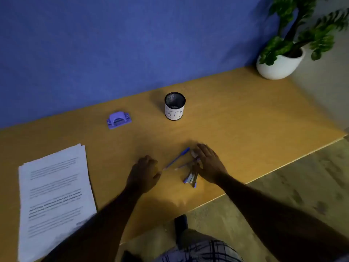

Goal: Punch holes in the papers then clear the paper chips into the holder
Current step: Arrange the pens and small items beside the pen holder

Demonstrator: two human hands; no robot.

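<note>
On the left, a stack of white printed papers (54,193) lies flat on the yellow-brown wooden desk (245,114), with one corner under the left arm. If that arm slides, the sheets could fan out or slip off the near edge. Behind them, well apart, sits the small purple plastic hole punch (119,120). No hand is on it, and I think no holes are made yet.

The left hand (144,173) rests on the desk with its fingers curled in; I cannot tell if it holds anything. Just beside it lie two blue pens (177,159) and a purple and silver stapler (191,178). The right hand (208,162) is spread flat over them. A quick push could roll the pens off the desk.

Farther back stands the black mesh holder with a white "BIN" label (174,106). It looks light, so a bump could tip it.
</note>
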